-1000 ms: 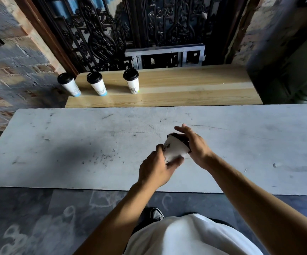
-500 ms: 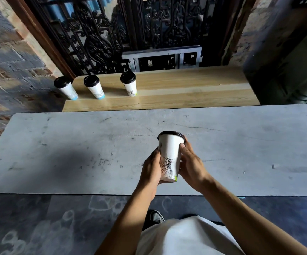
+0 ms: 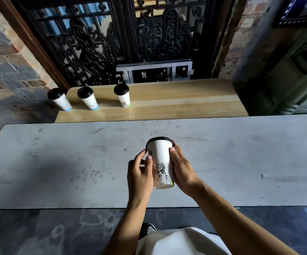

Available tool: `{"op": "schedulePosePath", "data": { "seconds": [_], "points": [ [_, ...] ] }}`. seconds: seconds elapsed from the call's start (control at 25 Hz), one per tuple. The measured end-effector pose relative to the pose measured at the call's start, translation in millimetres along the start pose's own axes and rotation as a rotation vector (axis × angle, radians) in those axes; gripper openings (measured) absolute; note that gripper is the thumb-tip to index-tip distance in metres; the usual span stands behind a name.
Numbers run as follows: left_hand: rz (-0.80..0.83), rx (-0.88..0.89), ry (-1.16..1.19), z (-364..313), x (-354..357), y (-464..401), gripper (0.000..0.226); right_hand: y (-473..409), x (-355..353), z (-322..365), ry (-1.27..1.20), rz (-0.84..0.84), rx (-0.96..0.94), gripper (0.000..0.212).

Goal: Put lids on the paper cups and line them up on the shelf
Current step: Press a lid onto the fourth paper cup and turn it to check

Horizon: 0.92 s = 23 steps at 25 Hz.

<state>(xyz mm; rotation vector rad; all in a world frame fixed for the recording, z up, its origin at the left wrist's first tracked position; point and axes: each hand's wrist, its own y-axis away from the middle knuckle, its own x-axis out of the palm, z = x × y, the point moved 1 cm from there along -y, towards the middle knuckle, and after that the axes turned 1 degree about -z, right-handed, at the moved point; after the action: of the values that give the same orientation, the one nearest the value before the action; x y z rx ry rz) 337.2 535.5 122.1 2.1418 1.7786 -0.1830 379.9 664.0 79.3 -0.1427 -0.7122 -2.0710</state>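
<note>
Behind the cup (image 3: 161, 153), the right hand (image 3: 183, 172) hides its gripping fingers; the left hand (image 3: 139, 173) curls its fingers round the cup's left side.

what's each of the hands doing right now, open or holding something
Left hand: closed on the paper cup, thumb on its side.
Right hand: closed on the same cup, from the other side.

Left hand (image 3: 139, 174) and right hand (image 3: 183, 171) on bare forearms; white shirt (image 3: 182, 242), dark shoe (image 3: 149, 229).
</note>
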Motion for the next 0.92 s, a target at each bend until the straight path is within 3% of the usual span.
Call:
{"op": "schedulePosePath", "data": {
  "seconds": [0.08,0.2,0.44,0.68,0.8,0.92],
  "points": [
    [-0.022,0.107,0.033,-10,-1,2,0.023,-1,1,7,0.011,0.002,-0.013,0.068],
    [0.005,0.205,0.036,-19,-2,4,0.025,0,4,18,0.003,0.033,-0.037,0.054],
    [0.010,0.164,0.071,-32,-6,5,0.029,13,5,53,-0.007,0.066,-0.015,0.030],
    [0.042,0.183,0.123,-35,-9,4,0.029,17,-5,63,0.086,0.113,-0.030,0.062],
    [0.033,0.225,0.120,-35,-10,2,0.034,20,-6,67,0.047,0.110,-0.015,0.062],
    [0.061,0.279,0.099,-34,-10,1,0.043,19,-8,65,0.052,0.067,-0.002,0.046]
  ]
}}
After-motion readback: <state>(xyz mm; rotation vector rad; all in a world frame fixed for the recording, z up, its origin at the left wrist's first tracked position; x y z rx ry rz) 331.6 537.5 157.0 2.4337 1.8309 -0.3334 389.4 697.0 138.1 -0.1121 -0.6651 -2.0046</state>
